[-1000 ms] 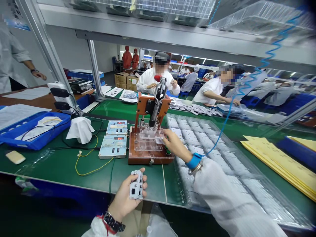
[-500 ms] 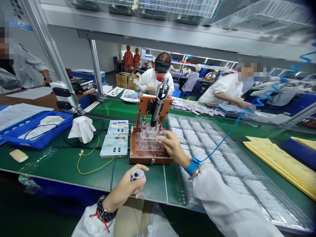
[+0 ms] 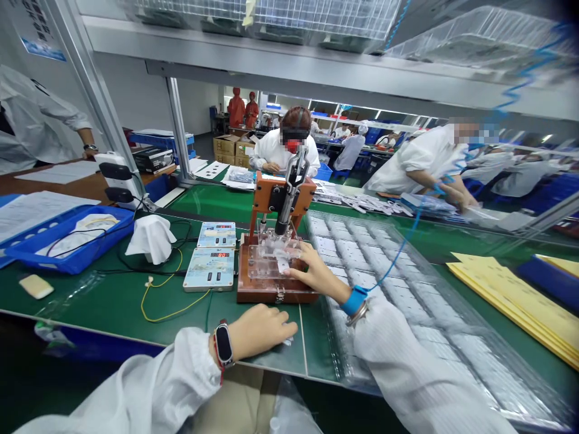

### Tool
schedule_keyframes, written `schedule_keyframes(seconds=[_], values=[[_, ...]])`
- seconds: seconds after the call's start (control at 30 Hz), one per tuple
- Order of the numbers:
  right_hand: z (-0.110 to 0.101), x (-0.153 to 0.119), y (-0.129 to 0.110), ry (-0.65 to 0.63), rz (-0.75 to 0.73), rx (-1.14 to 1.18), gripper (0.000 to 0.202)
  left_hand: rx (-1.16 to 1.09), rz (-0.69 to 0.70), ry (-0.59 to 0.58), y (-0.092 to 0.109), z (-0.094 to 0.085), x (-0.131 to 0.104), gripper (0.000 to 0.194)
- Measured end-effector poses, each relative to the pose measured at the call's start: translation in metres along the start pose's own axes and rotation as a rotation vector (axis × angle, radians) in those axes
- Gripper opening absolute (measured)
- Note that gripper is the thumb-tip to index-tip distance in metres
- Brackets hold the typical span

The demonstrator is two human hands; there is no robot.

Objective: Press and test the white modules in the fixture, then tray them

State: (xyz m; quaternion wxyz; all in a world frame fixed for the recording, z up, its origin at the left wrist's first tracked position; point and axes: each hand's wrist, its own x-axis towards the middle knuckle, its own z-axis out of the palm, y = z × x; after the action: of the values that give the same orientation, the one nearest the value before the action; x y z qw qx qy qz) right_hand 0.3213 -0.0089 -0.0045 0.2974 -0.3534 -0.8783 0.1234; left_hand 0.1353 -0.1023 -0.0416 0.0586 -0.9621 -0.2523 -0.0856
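My right hand [image 3: 316, 272] reaches into the clear acrylic fixture [image 3: 260, 269] of a small press. Its thumb and fingers are on a small flat white part [image 3: 283, 264]. The press has an orange frame [image 3: 263, 194], a toggle lever [image 3: 296, 172] and a brown base [image 3: 257, 294]. My left hand [image 3: 260, 330] is palm down at the table's front edge, fingers curled. A bit of a small light-grey part [image 3: 288, 341] peeks out beneath its fingertips; the rest is hidden.
Left of the press are two controller boxes [image 3: 208, 269] with red digits and a yellow wire [image 3: 169, 318]. A clear tray [image 3: 409, 295] of white parts lies right. Beyond are yellow sheets [image 3: 511, 301]. A blue coiled cord runs to my right wrist. Co-workers sit opposite.
My left hand has turned from palm up, showing a small grey part with a dark hole, to palm down and moved right. In my right hand, a white part now shows at the fixture.
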Motion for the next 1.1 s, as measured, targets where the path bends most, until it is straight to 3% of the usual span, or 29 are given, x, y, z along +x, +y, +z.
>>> schedule_keyframes(seconds=[0.13, 0.27, 0.47, 0.67, 0.73, 0.8, 0.9, 0.97, 1.03, 1.1], values=[[-0.003, 0.008, 0.01, -0.092, -0.008, 0.058, 0.038, 0.12, 0.15, 0.076, -0.015, 0.012, 0.012, 0.008], [-0.005, 0.008, 0.008, -0.086, -0.001, 0.011, 0.029, 0.125, 0.242, 0.15, -0.022, 0.024, 0.014, 0.012], [-0.004, 0.004, -0.003, -0.127, 0.011, -0.054, 0.033, 0.02, 0.174, 0.209, -0.022, 0.025, 0.01, 0.014], [0.001, 0.004, -0.006, -0.108, 0.033, -0.119, 0.029, -0.198, 0.12, 0.119, -0.024, 0.02, 0.01, 0.018], [0.002, 0.005, -0.007, -0.109, 0.046, -0.127, 0.03, -0.42, 0.078, 0.086, -0.024, 0.016, 0.01, 0.023], [0.002, 0.004, -0.008, -0.113, 0.063, -0.127, 0.031, -0.781, -0.055, 0.093, -0.024, 0.008, 0.009, 0.025], [-0.002, -0.002, -0.012, -0.07, 0.098, -0.125, 0.028, -1.57, -0.366, 0.058, -0.019, -0.005, 0.006, 0.024], [-0.007, -0.011, -0.022, 0.013, 0.113, -0.109, 0.02, -2.14, -0.521, 0.019, -0.014, -0.012, 0.004, 0.036], [-0.013, -0.023, -0.039, 0.108, 0.106, -0.069, 0.014, -2.545, -0.618, 0.122, -0.008, -0.017, 0.001, 0.042], [-0.016, -0.036, -0.061, 0.154, 0.074, -0.004, 0.013, -2.705, -0.69, 0.351, -0.002, -0.023, -0.001, 0.045]])
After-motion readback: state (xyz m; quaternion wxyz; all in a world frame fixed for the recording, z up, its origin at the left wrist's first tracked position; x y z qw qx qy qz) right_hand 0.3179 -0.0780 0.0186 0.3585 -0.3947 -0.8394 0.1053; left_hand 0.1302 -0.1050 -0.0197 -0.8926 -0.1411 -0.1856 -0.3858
